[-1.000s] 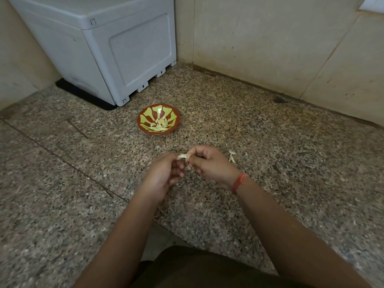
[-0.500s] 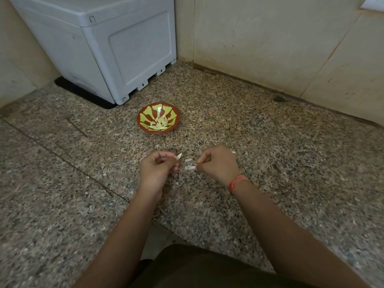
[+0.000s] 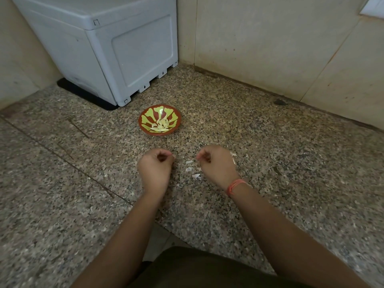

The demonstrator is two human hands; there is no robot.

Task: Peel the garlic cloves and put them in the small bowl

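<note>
A small red-brown bowl (image 3: 168,132) with a yellow-green pattern stands on the speckled stone floor, holding several peeled garlic cloves (image 3: 161,126). Nearer to me, my left hand (image 3: 155,169) is curled into a loose fist; the clove it held a moment ago is hidden inside the fingers. My right hand (image 3: 217,166), with a red thread at the wrist, hovers to the right with fingers curled and thumb against forefinger, nothing visible in it. Between the hands, white peel scraps (image 3: 189,166) lie on the floor.
A grey plastic box (image 3: 124,55) stands at the back left, just beyond the bowl. Beige tiled walls (image 3: 270,48) close the corner behind. More peel bits (image 3: 233,157) lie beside my right hand. My dark-clothed lap (image 3: 197,267) fills the bottom edge.
My hands, joined over the clove a second ago, have pulled apart sideways. The peel that my right hand was pulling off now lies on the floor between them.
</note>
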